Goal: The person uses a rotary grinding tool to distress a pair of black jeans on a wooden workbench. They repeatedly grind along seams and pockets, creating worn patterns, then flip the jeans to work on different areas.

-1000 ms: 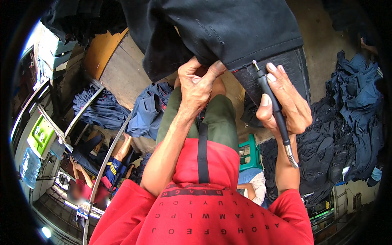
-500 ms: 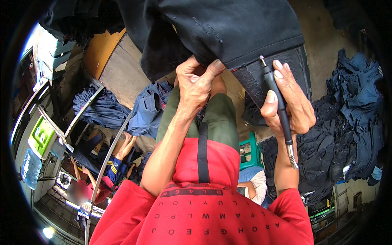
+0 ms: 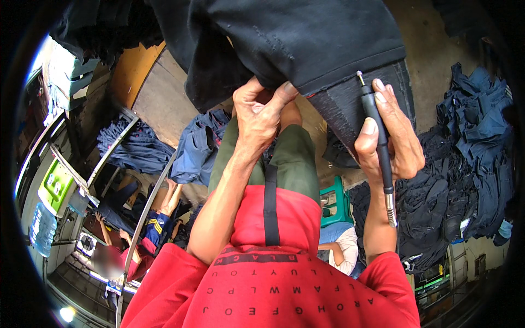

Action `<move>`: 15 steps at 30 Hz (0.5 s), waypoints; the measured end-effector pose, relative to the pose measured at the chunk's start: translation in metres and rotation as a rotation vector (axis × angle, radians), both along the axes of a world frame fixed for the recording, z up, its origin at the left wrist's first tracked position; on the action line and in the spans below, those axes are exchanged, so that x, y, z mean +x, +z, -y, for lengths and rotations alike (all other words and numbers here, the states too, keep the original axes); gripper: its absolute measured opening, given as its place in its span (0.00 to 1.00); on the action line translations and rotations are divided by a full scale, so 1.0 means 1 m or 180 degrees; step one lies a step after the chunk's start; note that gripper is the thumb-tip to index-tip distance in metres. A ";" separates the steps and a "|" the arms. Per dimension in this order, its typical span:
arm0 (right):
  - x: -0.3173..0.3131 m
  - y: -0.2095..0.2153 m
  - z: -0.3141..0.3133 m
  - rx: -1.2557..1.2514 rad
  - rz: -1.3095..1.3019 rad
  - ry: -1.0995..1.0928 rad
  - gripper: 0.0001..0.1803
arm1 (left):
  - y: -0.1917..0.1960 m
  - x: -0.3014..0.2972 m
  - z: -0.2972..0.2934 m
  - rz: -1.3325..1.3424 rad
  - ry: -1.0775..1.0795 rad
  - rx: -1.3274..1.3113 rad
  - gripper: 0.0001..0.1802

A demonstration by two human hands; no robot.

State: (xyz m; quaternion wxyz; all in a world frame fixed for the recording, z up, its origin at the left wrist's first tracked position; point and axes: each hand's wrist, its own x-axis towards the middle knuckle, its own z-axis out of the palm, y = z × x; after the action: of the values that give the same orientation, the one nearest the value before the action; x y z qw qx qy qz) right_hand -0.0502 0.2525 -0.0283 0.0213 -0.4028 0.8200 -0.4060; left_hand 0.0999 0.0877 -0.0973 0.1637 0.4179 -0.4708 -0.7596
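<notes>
A pair of black trousers point(image 3: 328, 38) lies stretched over a dark flat board point(image 3: 350, 104), whose worn end shows past the hem. On the cloth is a short row of rough, scuffed marks. My left hand point(image 3: 262, 109) is closed on the near edge of the trousers, thumb and fingers pinching the fabric. In my right hand point(image 3: 396, 142) is a slim black rotary tool handpiece point(image 3: 380, 139), held like a pen, with a metal spring sleeve at its lower end. Its small rounded bit points up over the board beside the hem, and whether it touches is unclear.
Piles of dark garments point(image 3: 437, 186) fill the right side, and more folded blue clothes point(image 3: 199, 145) lie at the left. A green plastic stool point(image 3: 336, 202) stands near my legs. Metal rails, a water jug point(image 3: 42, 229) and other people sit around the left and lower background.
My right hand has shifted slightly right with the handpiece, its bit now a little higher and nearer the hem. The trousers and my left hand have shifted slightly left in view.
</notes>
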 end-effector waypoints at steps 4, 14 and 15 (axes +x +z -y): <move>0.000 -0.001 0.001 -0.0029 0.0014 -0.0069 0.20 | -0.002 -0.001 0.000 -0.0084 0.0051 0.0062 0.09; -0.003 -0.003 0.005 -0.0103 -0.0121 -0.0428 0.18 | -0.001 0.001 0.000 -0.0043 0.0044 0.0160 0.09; -0.003 -0.003 0.006 -0.0100 -0.0121 -0.0436 0.18 | -0.002 0.000 0.000 -0.0076 0.0053 0.0143 0.09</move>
State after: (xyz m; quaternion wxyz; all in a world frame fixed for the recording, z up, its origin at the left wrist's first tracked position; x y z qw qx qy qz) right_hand -0.0535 0.2467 -0.0313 -0.0285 -0.3537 0.8394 -0.4117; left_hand 0.1002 0.0878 -0.0995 0.1662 0.4163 -0.4482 -0.7734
